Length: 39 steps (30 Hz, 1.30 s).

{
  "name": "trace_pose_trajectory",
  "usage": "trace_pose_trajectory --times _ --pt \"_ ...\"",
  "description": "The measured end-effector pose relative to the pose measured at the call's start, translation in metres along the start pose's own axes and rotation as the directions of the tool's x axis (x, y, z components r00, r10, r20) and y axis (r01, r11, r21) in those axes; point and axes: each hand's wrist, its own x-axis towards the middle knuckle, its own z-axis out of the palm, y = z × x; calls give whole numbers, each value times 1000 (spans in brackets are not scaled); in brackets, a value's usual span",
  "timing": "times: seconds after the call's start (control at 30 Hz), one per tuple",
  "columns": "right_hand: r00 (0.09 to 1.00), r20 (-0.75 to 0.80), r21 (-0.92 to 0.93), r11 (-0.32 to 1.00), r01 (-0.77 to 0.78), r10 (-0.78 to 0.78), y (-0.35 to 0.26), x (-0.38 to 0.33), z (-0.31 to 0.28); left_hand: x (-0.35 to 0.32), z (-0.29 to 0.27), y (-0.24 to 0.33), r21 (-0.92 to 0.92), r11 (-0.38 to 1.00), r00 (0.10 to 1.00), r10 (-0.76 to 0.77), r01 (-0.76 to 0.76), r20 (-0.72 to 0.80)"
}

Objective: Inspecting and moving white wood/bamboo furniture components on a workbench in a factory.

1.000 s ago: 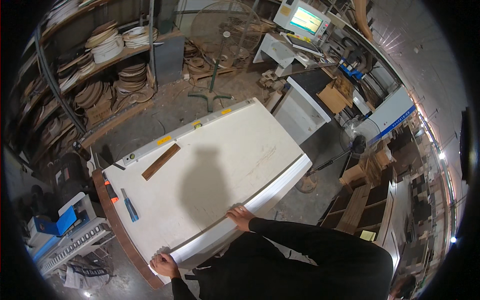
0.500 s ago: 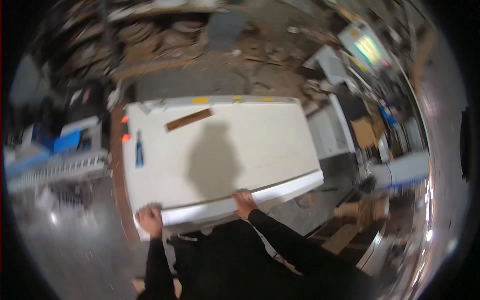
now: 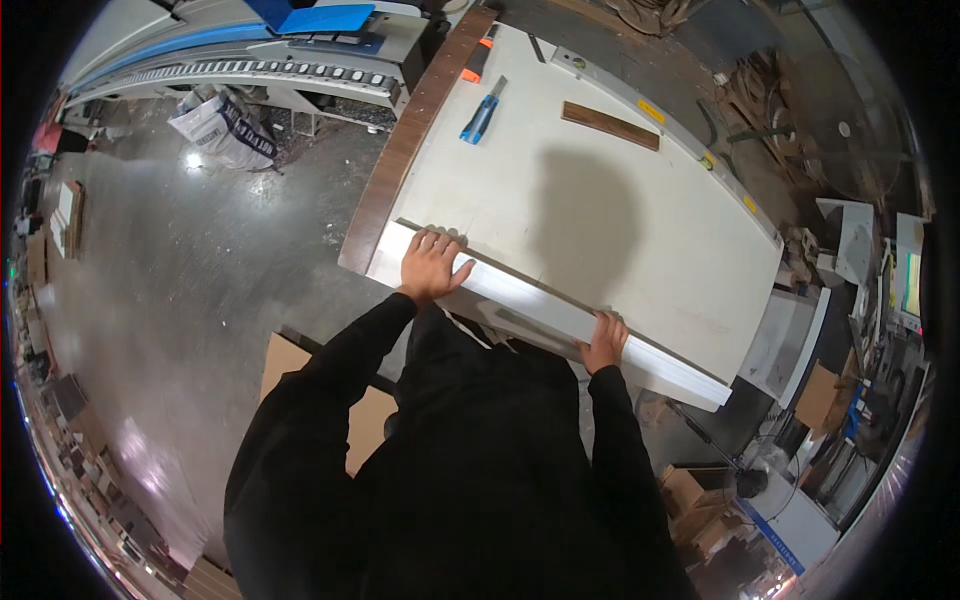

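White strip (image 3: 530, 300), long and shiny, lies along the near edge of the table (image 3: 715, 255) in the head view, reaching from close to the left corner to the right end. Both bare hands are on it. The left grip (image 3: 432, 265) is closed over the strip near its left end, the fingers bent across toward its far edge and the thumb stretched out to the right. The right grip (image 3: 604, 343) holds the strip right of its middle, fingers over the top and thumb on the near side; how far the fingertips wrap under cannot be seen. The two hands stand well apart, with a bare stretch of strip between them.

On the pale tabletop, well apart from the hands, lie a blue-handled tool (image 3: 480, 118) and a dark brown piece of wood (image 3: 610, 125). An orange-and-black tool (image 3: 478, 62) rests by the brown edging (image 3: 400, 150) on the left side. A long level (image 3: 682, 138) with yellow labels lies along the far edge. The person's shadow falls across the middle of the tabletop.

Left of the table, on the grey floor (image 3: 210, 260), a white bag (image 3: 225, 130) with dark printing sits beside a machine (image 3: 230, 75).
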Motion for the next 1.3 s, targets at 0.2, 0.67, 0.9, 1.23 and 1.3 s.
trace_pose_trajectory --times 0.2,0.67,0.9,1.23,1.3 --pt "1000 -11 -17 999 -28 28 -5 -7 1 2 11 -1 -75 997 995 -2 -6 -102" --pt "999 14 4 999 -49 49 -3 -3 -6 9 13 6 -54 998 987 -41 33 -156" --pt "1000 -8 -12 1000 -25 25 -2 -4 -4 11 11 6 -55 998 978 -3 -9 -208" --pt "999 -18 17 999 -31 31 -3 -5 -5 8 17 5 -80 997 975 -14 -4 -222" --pt "999 -37 -6 1000 -7 7 -2 -5 -5 9 17 6 -92 996 975 -8 -12 -220"
